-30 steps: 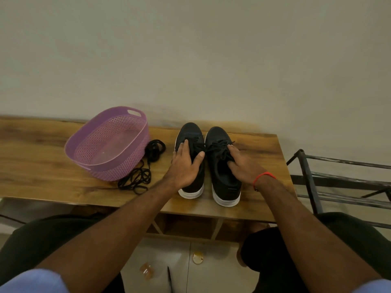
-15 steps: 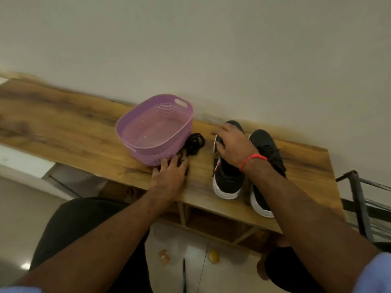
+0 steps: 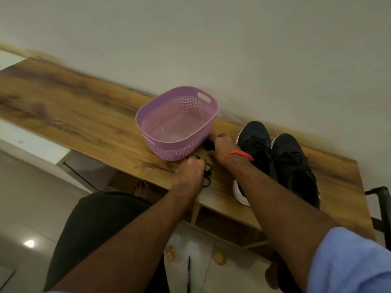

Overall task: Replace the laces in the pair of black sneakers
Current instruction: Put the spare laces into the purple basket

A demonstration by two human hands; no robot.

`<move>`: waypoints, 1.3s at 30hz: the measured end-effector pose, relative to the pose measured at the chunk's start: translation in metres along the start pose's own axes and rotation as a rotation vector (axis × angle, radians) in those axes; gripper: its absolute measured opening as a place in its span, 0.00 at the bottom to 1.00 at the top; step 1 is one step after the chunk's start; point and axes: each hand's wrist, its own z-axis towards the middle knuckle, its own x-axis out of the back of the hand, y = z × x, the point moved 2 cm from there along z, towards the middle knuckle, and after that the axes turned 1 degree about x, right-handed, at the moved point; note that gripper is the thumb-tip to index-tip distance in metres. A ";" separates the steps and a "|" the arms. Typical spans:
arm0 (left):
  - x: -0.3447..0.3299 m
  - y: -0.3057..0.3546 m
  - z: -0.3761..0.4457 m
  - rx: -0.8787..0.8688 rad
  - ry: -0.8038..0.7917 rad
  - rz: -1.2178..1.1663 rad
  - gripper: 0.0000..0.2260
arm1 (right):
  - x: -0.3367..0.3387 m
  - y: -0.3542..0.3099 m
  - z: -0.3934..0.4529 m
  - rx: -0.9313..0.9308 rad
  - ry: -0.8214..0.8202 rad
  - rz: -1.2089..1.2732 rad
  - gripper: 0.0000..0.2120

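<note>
Sneakers first, from the head camera: two black mesh sneakers with white soles (image 3: 275, 157) stand side by side on the wooden counter (image 3: 84, 115), touching, toes toward the pale wall and heels at the near edge, their long axes running front to back; both are laced in black. Just left of them lies a loose tangle of black shoelaces (image 3: 207, 176), in front of a lilac perforated plastic basket (image 3: 176, 123).

Left hand (image 3: 190, 174) sits on that tangle, fingers curled down into the laces, gripping them. Right hand (image 3: 223, 148), with a red thread band (image 3: 238, 155) at the wrist, reaches across past the left sneaker, between it and the basket; its fingers bend over a small black bundle (image 3: 209, 144), though whether that grip has closed on it I cannot tell. The right forearm crosses over the left sneaker's heel. A black metal rack (image 3: 380, 199) stands at the counter's right end.
</note>
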 end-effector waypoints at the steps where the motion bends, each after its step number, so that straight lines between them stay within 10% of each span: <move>1: -0.001 -0.002 0.002 0.000 -0.029 -0.028 0.13 | -0.003 0.000 0.000 0.010 0.026 -0.002 0.20; 12: 0.049 0.012 -0.004 -0.075 0.340 -0.740 0.06 | 0.034 0.013 -0.022 -0.227 0.295 0.706 0.10; 21: 0.159 -0.033 0.029 0.049 0.526 -0.806 0.05 | 0.100 -0.005 -0.013 0.014 0.528 0.933 0.10; 28: 0.126 -0.063 0.064 0.032 0.220 -0.283 0.05 | 0.099 -0.049 0.023 0.225 0.371 0.531 0.10; 39: 0.091 -0.066 0.080 0.109 -0.066 -0.204 0.18 | 0.064 -0.066 0.072 0.283 0.018 -0.073 0.16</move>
